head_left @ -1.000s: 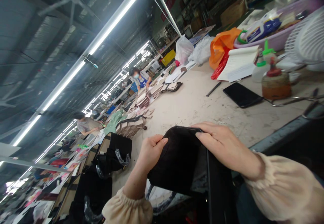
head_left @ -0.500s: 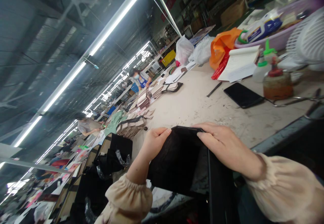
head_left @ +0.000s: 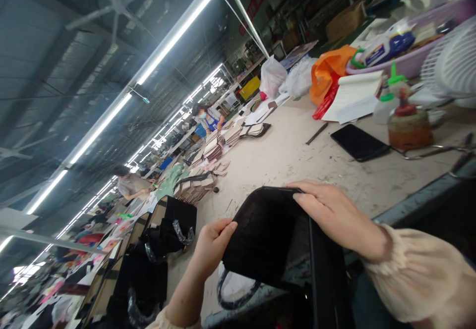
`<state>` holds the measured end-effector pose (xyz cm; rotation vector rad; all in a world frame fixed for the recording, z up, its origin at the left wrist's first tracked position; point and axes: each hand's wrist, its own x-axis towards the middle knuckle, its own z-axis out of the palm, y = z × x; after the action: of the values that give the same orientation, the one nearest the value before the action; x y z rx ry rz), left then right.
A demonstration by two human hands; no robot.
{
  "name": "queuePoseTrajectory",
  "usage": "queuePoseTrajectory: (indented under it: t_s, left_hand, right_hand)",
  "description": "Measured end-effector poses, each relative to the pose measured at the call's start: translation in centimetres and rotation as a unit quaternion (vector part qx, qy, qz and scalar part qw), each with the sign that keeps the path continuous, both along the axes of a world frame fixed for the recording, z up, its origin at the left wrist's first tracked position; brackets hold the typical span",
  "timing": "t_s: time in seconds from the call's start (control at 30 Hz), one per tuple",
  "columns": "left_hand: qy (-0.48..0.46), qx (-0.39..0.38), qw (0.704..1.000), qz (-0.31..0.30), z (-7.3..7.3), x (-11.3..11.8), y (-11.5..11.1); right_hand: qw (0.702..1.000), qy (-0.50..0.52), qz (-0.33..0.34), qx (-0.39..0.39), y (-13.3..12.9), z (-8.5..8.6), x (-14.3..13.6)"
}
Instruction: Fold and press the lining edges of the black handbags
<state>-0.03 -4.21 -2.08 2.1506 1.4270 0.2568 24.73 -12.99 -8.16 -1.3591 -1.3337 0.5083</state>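
A black handbag (head_left: 260,245) is held in front of me over the table edge, its dark open side facing me. A curved handle (head_left: 236,301) that looks wrapped in clear film hangs below it. My left hand (head_left: 213,245) pinches the bag's left rim between thumb and fingers. At the upper right corner, my right hand (head_left: 330,215) grips the rim, thumb on the near side and fingers behind. The bag's far side and most of its lower right part are hidden or too dark to make out.
More black bags (head_left: 178,220) with film-wrapped handles stand at left. Stacked pale panels (head_left: 201,185) lie beyond. At right are a phone (head_left: 359,142), a brown glue pot (head_left: 409,128), a notebook (head_left: 353,96), an orange bag (head_left: 329,71) and a white fan (head_left: 451,61). Two people work farther back.
My left hand has moved down and left along the bag's rim, from the top edge to the side. My right hand stays at its corner. More of the lower handle shows.
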Motion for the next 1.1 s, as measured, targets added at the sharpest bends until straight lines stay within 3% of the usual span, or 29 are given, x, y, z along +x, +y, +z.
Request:
queuePoseTrajectory:
  t_s: [0.17,0.33,0.5,0.6,0.77,1.1]
  left_hand:
    - [-0.014,-0.016,1.000,-0.013,-0.2,-0.5,-0.8]
    - [-0.004,-0.028,0.999,-0.043,0.8,0.3,-1.4]
    - [0.027,0.043,0.995,-0.089,2.2,3.7,-0.4]
    - [0.048,0.059,0.989,-0.126,2.2,6.2,0.9]
    - [0.103,0.082,0.987,-0.090,1.4,8.5,2.2]
    - [0.111,0.096,0.987,-0.063,0.6,8.7,2.6]
  right_hand:
    - [1.000,0.015,0.007,0.003,0.0,0.1,0.3]
    - [0.999,0.031,0.022,0.006,0.2,-0.3,1.0]
    - [0.999,0.025,0.024,0.013,0.6,-0.7,1.2]
    - [0.999,0.029,0.031,0.007,0.6,-0.7,1.2]
    - [0.999,0.032,0.032,-0.009,0.5,-0.4,1.2]
    - [0.997,0.050,0.037,-0.043,0.7,-0.3,1.4]
